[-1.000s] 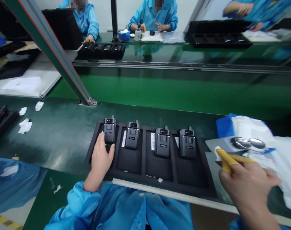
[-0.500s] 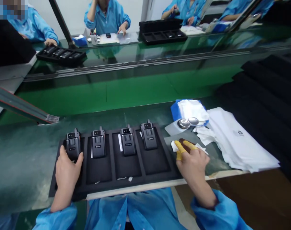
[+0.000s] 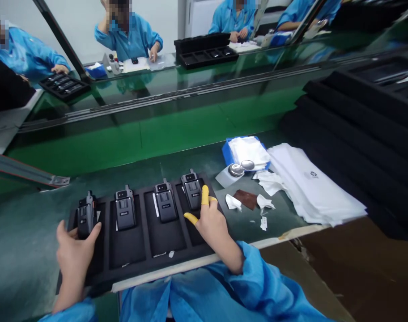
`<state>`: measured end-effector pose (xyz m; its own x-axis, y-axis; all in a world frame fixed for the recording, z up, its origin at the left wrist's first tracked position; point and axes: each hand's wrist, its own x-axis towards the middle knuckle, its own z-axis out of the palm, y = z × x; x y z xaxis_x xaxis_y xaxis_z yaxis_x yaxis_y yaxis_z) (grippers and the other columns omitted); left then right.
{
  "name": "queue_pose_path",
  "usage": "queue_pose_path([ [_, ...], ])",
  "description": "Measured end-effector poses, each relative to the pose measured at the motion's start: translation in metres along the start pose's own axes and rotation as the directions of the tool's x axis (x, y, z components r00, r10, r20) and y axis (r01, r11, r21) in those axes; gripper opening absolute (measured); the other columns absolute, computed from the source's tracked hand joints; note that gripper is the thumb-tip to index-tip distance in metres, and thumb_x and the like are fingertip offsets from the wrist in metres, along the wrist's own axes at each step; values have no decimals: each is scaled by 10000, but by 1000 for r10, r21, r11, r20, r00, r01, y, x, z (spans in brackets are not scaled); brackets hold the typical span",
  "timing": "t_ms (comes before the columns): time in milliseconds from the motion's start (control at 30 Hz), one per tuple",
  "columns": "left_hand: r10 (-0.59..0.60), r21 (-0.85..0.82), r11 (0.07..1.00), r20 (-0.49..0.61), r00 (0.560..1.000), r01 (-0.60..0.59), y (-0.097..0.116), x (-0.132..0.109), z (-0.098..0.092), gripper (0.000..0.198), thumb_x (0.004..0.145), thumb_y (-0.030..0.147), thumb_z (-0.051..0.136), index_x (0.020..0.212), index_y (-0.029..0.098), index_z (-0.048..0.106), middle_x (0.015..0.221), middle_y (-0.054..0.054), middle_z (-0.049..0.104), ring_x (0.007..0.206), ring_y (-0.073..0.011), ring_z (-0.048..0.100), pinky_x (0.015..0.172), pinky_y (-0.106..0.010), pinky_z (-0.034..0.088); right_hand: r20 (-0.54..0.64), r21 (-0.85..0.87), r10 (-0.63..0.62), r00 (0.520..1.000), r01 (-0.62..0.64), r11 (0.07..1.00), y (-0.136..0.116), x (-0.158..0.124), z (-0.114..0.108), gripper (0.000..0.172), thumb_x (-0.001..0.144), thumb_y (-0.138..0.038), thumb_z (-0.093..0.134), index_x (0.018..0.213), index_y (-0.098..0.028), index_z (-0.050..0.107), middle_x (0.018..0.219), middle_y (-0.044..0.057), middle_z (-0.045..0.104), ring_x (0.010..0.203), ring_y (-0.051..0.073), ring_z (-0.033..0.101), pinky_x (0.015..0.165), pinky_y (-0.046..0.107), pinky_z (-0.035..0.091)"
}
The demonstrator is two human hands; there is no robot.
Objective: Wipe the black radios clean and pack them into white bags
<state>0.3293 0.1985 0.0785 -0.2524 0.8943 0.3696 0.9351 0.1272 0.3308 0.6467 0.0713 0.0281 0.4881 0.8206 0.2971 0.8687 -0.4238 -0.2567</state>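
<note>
Now, from the head view: your left hand [image 3: 73,264] grips the end radio [image 3: 86,219] in the black tray [image 3: 130,268]; your right hand [image 3: 212,228] stays open, yellow-capped fingers [image 3: 204,194] just beside the fourth radio [image 3: 192,191].

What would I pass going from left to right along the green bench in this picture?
left hand → first handset → second handset → third handset → fourth handset → right hand → brown pad → white sheets
</note>
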Motion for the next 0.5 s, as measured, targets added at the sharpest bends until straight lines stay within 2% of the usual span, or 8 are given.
queue_pose_path([
  [133,-28,-169,985,-22,999,23,-8,2,1,759,635,622,703,1273,300,449,763,-1,700,690,-306,660,573,-472,530,-42,-18,35,999,-35,999,-2,1,2,854,783,-364,665,1456,-58,237,975,150,587,594,178,619,494,268,460],
  [200,-111,-361,925,28,993,114,-7,3,3,661,631,546,744,1190,300,494,709,30,677,644,-254,637,629,-470,539,-47,-15,46,998,-47,999,-3,1,2,861,792,-348,650,1471,-78,195,980,138,579,616,179,619,504,266,464],
  [233,-173,-491,849,92,981,196,-4,5,5,597,639,501,751,1143,291,509,686,41,662,625,-225,625,667,-463,544,-39,-15,48,998,-49,999,-3,2,2,866,797,-347,641,1479,-95,171,991,134,575,632,181,622,511,265,469],
  [300,-242,-694,627,260,935,355,3,7,5,470,661,433,735,1044,257,527,653,46,636,603,-182,617,716,-431,552,-9,-16,43,999,-43,999,-3,2,2,863,808,-357,625,1487,-118,150,1016,133,567,659,183,631,523,262,481],
  [367,-209,-767,464,390,897,442,13,10,2,377,688,428,685,964,210,550,676,5,650,628,-180,639,700,-388,563,20,-21,38,999,-37,999,-3,2,3,833,818,-375,614,1480,-112,182,1024,138,565,671,183,637,526,258,491],
  [433,-160,-767,362,509,846,530,24,13,-4,349,736,449,622,930,162,588,749,-69,687,673,-195,664,625,-325,565,26,-30,42,999,-41,999,-2,1,3,795,828,-398,599,1463,-91,233,1018,143,564,658,181,634,513,259,494],
  [500,-122,-698,90,700,703,711,34,15,-10,330,801,418,571,969,136,605,782,-103,701,648,-171,658,535,-237,533,7,-41,41,999,-41,998,-1,1,5,769,841,-429,573,1446,-66,268,1019,155,562,624,177,621,493,268,493],
])
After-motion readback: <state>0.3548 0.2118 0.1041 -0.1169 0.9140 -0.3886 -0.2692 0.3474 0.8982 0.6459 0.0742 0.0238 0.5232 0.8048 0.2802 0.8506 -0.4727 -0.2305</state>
